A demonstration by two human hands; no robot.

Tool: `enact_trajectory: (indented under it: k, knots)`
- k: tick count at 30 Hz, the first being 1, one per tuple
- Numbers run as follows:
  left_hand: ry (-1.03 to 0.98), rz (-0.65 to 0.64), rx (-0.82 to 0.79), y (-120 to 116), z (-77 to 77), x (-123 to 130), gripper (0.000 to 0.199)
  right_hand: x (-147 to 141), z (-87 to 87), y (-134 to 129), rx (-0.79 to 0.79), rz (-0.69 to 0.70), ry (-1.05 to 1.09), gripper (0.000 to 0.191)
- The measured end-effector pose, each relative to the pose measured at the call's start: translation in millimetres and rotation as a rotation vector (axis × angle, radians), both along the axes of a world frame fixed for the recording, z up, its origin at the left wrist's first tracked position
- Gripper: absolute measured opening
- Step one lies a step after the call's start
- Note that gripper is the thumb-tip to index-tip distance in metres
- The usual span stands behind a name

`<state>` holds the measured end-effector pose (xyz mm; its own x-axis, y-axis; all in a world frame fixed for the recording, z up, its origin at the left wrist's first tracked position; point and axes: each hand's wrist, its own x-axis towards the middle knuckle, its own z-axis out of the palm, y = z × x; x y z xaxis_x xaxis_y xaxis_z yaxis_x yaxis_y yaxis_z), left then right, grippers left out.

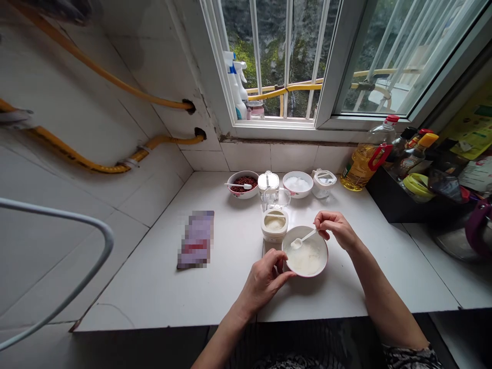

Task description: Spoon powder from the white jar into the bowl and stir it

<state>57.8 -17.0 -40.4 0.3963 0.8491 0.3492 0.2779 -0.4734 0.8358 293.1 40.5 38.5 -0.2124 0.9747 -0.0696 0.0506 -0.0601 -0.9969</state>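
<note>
My right hand (335, 228) pinches the handle of a small white spoon (303, 240), its bowl end over a white bowl (325, 261). Pale, off-white powder (307, 259) lies in that bowl. My left hand (269, 272) grips the bowl's left rim between thumb and fingers. Just behind and to the left stands a white-rimmed jar (274, 237) with its clear lid (277, 197) flipped up, and pale powder shows inside. Both hands are closed.
Along the wall stand a bowl of dark red grains (241, 193) with a white spoon across it, a closed jar (268, 179), a bowl of white crystals (298, 185) and another jar (323, 183). A purple packet (197, 240) lies left. An oil bottle (361, 164) and a black box (395, 202) stand right.
</note>
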Motion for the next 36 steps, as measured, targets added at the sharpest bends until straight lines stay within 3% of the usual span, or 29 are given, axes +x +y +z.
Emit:
enact_trajectory:
  k: [9,14,19,23,26,29,32,36]
  knots:
    - [-0.007,0.004,0.006,0.8,-1.0,-0.3,0.023,-3.9,-2.4,3.5,-0.030,-0.100,0.117,0.004]
    - [-0.001,0.012,0.012,0.6,-2.5,-0.1,0.023,-14.8,-7.7,0.2,0.067,-0.220,0.172,0.005]
    - [0.000,0.014,0.009,0.6,-1.5,0.3,0.024,-26.4,-13.5,-10.2,0.420,-0.221,-0.045,0.006]
    - [0.008,0.015,0.014,0.7,-2.1,0.2,0.023,-29.0,-15.2,-12.1,0.921,-0.022,-0.476,0.015]
    - [0.010,0.014,0.021,0.8,-2.9,-0.2,0.023,-27.6,-14.7,-12.1,1.096,0.042,-0.585,0.021]
    - [0.013,0.009,0.023,0.5,-2.9,-0.6,0.024,-23.7,-12.3,-14.7,1.012,-0.101,-0.500,0.016]
    - [0.015,0.005,0.015,0.1,-1.9,-0.9,0.025,-16.9,-7.4,-17.1,0.731,-0.205,-0.308,0.011]
    - [0.004,0.004,0.019,-0.1,-1.1,-0.7,0.025,-3.7,1.4,-14.8,0.465,-0.141,-0.161,0.011]
